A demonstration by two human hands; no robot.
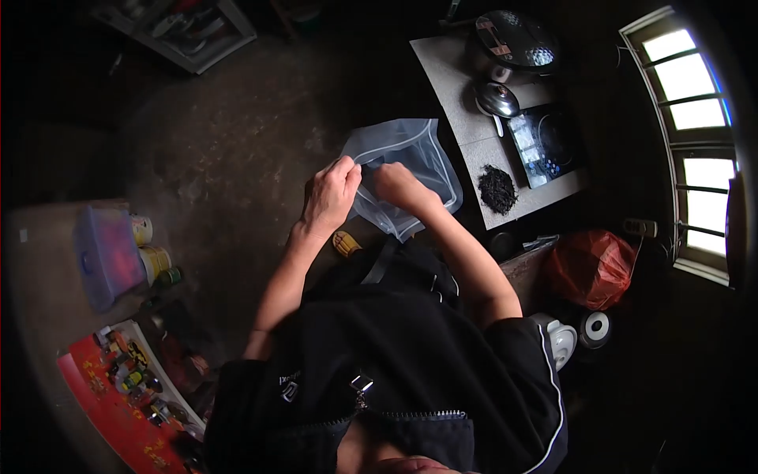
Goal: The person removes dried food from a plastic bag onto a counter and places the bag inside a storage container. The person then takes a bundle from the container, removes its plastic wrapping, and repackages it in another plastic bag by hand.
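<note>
Plastic bag [430, 162], clear, is held up in front of the person, just beyond the left edge of the tabletop [466, 130]. The left hand [332, 189] has thumb and fingers pinched together on the left side of the bag's rim, so the film lies between the fingertips. The right hand [399, 188] is at the bag's mouth, fingers curled toward the palm, with the film spreading beyond and to the right of them; whether they grip anything, I cannot tell. On the tabletop, a dark shredded heap [497, 189] lies by the near left corner, a black cooktop [545, 146] to its right, and a shiny metal lid [497, 100] farther back.
</note>
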